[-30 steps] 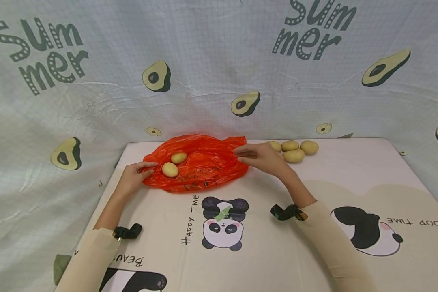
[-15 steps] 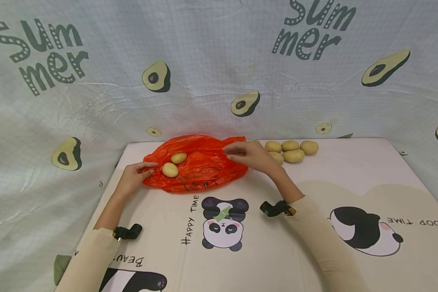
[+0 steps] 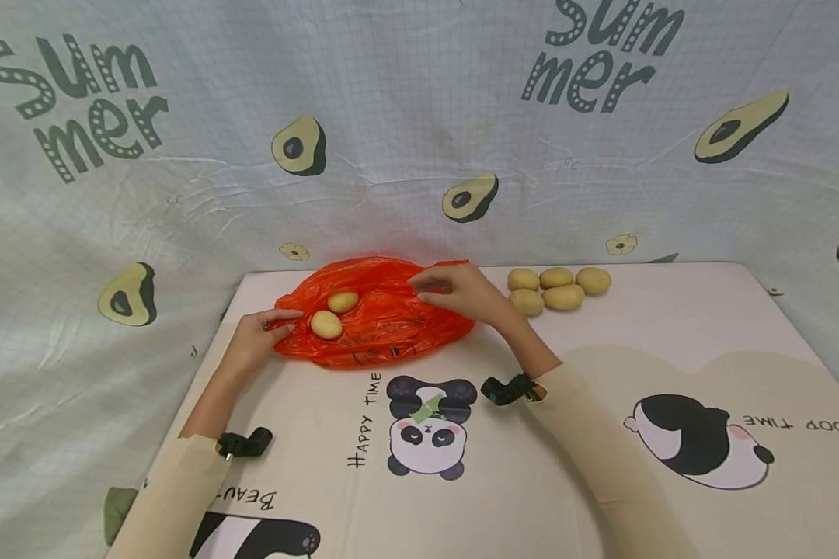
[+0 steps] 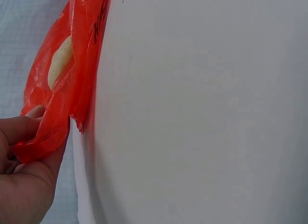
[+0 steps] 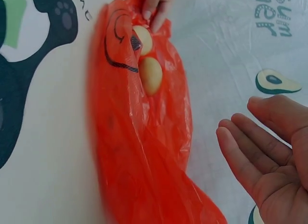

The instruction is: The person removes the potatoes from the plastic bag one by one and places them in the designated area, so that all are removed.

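A red plastic bag [image 3: 384, 310] lies spread at the back left of the table. Its left edge is pinched between the fingers and thumb of my left hand [image 3: 252, 340], which shows close up in the left wrist view, where the hand [image 4: 29, 180] holds a fold of plastic. Just inside the bag's opening are two yellow potatoes, a nearer one [image 3: 326, 324] and a farther one [image 3: 342, 302]. Over the bag's right part hovers my right hand [image 3: 467, 292]. In the right wrist view that hand [image 5: 276, 156] has extended fingers, apart from the bag, with nothing in it.
Several loose potatoes [image 3: 562, 297] sit grouped at the table's back edge, right of the bag. A printed curtain [image 3: 391, 116] hangs behind the table. The pale tabletop [image 3: 503, 481] carries panda drawings, and each wrist wears a black camera [image 3: 506, 390].
My right hand has moved left, from the bag's right edge to above the bag, uncovering more of the loose potatoes. The left hand, the bag and the two potatoes in it stay put.
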{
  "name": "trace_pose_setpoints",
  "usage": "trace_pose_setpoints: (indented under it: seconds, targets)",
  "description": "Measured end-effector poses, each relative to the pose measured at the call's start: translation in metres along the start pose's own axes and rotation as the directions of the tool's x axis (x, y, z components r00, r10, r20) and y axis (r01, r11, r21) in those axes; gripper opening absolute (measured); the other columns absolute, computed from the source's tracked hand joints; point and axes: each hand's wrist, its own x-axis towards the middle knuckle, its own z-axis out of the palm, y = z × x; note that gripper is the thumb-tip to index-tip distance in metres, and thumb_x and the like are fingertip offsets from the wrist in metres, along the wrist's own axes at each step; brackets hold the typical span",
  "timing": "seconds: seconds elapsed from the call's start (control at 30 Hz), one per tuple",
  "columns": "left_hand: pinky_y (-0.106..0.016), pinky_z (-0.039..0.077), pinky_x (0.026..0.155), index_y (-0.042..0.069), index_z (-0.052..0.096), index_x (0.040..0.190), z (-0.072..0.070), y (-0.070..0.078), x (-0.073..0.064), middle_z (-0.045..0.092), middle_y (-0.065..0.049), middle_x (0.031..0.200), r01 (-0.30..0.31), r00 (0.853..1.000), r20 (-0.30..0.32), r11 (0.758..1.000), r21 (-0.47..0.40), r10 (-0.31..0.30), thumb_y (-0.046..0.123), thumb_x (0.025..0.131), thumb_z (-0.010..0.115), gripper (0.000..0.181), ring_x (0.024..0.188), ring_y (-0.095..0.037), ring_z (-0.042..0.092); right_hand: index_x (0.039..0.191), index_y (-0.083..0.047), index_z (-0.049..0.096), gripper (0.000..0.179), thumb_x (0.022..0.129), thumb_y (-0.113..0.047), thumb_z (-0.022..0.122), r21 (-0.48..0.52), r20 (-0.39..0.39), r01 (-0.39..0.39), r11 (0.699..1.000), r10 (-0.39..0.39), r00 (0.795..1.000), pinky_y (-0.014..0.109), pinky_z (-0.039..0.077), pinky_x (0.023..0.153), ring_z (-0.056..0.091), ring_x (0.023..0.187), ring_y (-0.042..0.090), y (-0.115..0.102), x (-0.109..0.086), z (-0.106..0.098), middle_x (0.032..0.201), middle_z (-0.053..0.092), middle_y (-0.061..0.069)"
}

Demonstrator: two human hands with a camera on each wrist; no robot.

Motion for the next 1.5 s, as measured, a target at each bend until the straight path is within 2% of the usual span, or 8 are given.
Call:
trace_pose_setpoints:
  seconds: [0.2, 0.4, 0.6, 0.93, 1.23, 1.37, 1.5]
  targets:
    - [-0.046, 0.029, 0.111, 0.005, 0.061, 0.124, 0.001, 0.001, 0.0, 0.046, -0.017, 0.138, 0.011, 1.0, 0.001, 1.0, 0.001, -0.011, 0.004, 0.095, 0.052, 0.031, 0.138, -0.031, 0.027, 0.116, -0.015, 0.068, 0.028, 0.088, -0.019, 0.068, 0.005, 0.046, -0.001, 1.0, 0.001, 0.999, 0.024, 0.05, 0.088, 0.063, 0.099, 0.007, -0.002, 0.016, 0.005, 0.11, 0.068, -0.001]
    - [-0.046, 0.027, 0.111, 0.004, 0.061, 0.124, 0.001, 0.002, 0.0, 0.046, -0.017, 0.139, 0.01, 1.0, 0.001, 1.0, 0.001, -0.01, 0.003, 0.094, 0.052, 0.031, 0.138, -0.031, 0.026, 0.12, -0.015, 0.066, 0.031, 0.089, -0.021, 0.066, 0.019, 0.08, -0.073, 0.997, 0.072, 0.994, 0.028, 0.048, 0.094, 0.06, 0.107, 0.012, -0.003, 0.036, 0.01, 0.117, 0.066, 0.003]
    - [-0.047, 0.027, 0.111, 0.005, 0.06, 0.125, 0.0, 0.004, -0.002, 0.044, -0.016, 0.141, 0.011, 1.0, 0.004, 1.0, 0.002, -0.011, 0.003, 0.095, 0.051, 0.032, 0.139, -0.03, 0.024, 0.123, -0.009, 0.063, 0.035, 0.089, -0.018, 0.066, 0.074, 0.136, -0.063, 0.995, 0.053, 0.989, 0.034, 0.046, 0.098, 0.058, 0.113, 0.016, 0.005, 0.054, 0.021, 0.122, 0.064, 0.008]
    - [-0.048, 0.028, 0.11, 0.006, 0.059, 0.127, 0.002, 0.003, -0.002, 0.041, -0.016, 0.143, 0.028, 1.0, 0.002, 1.0, 0.009, -0.028, 0.005, 0.095, 0.051, 0.033, 0.139, -0.032, 0.023, 0.121, -0.012, 0.065, 0.033, 0.089, -0.018, 0.067, -0.038, 0.242, -0.024, 0.999, 0.033, 0.97, 0.023, 0.046, 0.094, 0.059, 0.108, 0.01, 0.002, 0.081, 0.043, 0.117, 0.065, -0.001]
    - [-0.048, 0.029, 0.11, 0.005, 0.06, 0.126, 0.002, 0.001, -0.001, 0.044, -0.017, 0.141, 0.011, 1.0, 0.0, 1.0, 0.021, -0.011, 0.004, 0.094, 0.052, 0.032, 0.138, -0.032, 0.026, 0.117, -0.015, 0.066, 0.03, 0.088, -0.02, 0.067, -0.12, 0.31, -0.052, 0.991, 0.087, 0.947, 0.02, 0.047, 0.088, 0.058, 0.1, 0.009, -0.001, 0.104, 0.063, 0.112, 0.064, -0.006]
    - [-0.047, 0.03, 0.11, 0.005, 0.061, 0.125, 0.002, 0.001, 0.0, 0.045, -0.017, 0.14, 0.006, 1.0, -0.003, 1.0, 0.021, -0.006, 0.003, 0.094, 0.053, 0.032, 0.138, -0.031, 0.027, 0.118, -0.014, 0.066, 0.031, 0.088, -0.022, 0.068, -0.163, 0.343, -0.016, 0.986, 0.072, 0.937, 0.02, 0.045, 0.092, 0.056, 0.105, 0.01, -0.004, 0.113, 0.071, 0.114, 0.065, -0.005]
    - [-0.047, 0.03, 0.11, 0.005, 0.061, 0.125, 0.002, 0.0, 0.0, 0.046, -0.016, 0.139, 0.003, 1.0, -0.004, 1.0, 0.027, -0.003, 0.004, 0.094, 0.054, 0.032, 0.137, -0.031, 0.028, 0.12, -0.015, 0.066, 0.034, 0.088, -0.026, 0.068, -0.166, 0.355, -0.016, 0.986, 0.075, 0.932, 0.021, 0.042, 0.097, 0.053, 0.11, 0.01, -0.006, 0.12, 0.078, 0.116, 0.064, -0.006]
